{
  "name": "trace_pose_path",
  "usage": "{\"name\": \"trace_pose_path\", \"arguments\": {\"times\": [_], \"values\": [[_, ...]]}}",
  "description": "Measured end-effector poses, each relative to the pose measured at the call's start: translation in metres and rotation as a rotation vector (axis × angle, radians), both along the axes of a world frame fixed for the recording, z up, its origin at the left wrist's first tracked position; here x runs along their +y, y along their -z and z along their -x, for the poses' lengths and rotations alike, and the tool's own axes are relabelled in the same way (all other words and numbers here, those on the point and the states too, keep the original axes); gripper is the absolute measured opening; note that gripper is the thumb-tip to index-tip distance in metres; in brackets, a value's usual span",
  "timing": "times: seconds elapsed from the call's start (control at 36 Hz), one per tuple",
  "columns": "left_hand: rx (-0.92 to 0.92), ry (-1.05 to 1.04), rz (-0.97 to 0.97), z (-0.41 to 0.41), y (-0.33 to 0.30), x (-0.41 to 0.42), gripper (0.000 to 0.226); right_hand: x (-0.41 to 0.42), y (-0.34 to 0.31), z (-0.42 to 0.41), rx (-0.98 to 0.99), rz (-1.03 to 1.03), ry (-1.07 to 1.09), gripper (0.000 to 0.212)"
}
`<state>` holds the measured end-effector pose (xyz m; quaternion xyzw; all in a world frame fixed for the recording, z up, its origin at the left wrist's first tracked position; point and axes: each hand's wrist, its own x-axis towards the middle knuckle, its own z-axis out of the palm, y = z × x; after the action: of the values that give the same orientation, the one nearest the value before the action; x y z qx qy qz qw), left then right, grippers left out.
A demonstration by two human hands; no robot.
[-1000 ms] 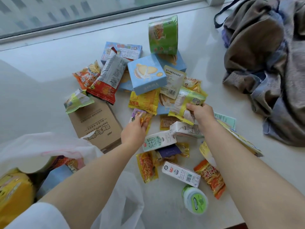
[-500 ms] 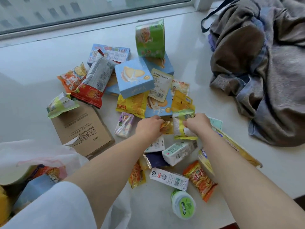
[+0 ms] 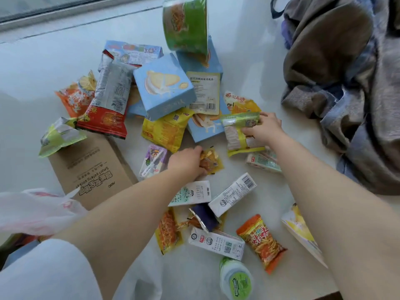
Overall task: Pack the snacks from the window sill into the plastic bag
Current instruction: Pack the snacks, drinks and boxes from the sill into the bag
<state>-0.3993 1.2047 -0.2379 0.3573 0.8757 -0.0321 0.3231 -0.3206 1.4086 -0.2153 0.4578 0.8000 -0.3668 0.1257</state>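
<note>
Over the white window sill [image 3: 255,61] both bare forearms reach forward from the near edge, palms turned down. At the middle of the scattered snacks the left hand [image 3: 186,162] has its fingers curled down onto a small yellow packet [image 3: 211,162], pinching its left edge against the sill; the rest of the packet pokes out to the right of the knuckles. Just to the left of that hand lies a small purple drink carton [image 3: 153,161], and right below its wrist a white milk carton [image 3: 191,192] is partly hidden by the forearm. Farther right and a little ahead, the right hand [image 3: 263,128] grasps a green-and-yellow wafer packet [image 3: 240,135], thumb on its near face and fingers wrapped over its top right corner, the packet tilted and lifted at that corner. Ahead of both hands sits a light blue biscuit box [image 3: 164,85], with a green cup-shaped tub [image 3: 186,24] beyond it. Far left of the left arm, near the elbow, the plastic bag [image 3: 32,210] lies with its thin white rim crumpled beside a brown cardboard box [image 3: 91,169]. To the right of the right arm rests a heap of grey-brown clothing [image 3: 346,72].
</note>
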Motion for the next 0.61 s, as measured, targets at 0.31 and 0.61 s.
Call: {"name": "trace_pose_path", "arguments": {"times": [0.31,0.61], "values": [[-0.262,-0.420,-0.203,-0.001,-0.008,0.006,0.026,0.017,0.011,0.001,0.087,0.086,0.115,0.075],[-0.352,-0.731,-0.398,-0.004,-0.025,0.009,0.037,-0.003,0.004,-0.013,0.189,0.099,0.185,0.026]]}}
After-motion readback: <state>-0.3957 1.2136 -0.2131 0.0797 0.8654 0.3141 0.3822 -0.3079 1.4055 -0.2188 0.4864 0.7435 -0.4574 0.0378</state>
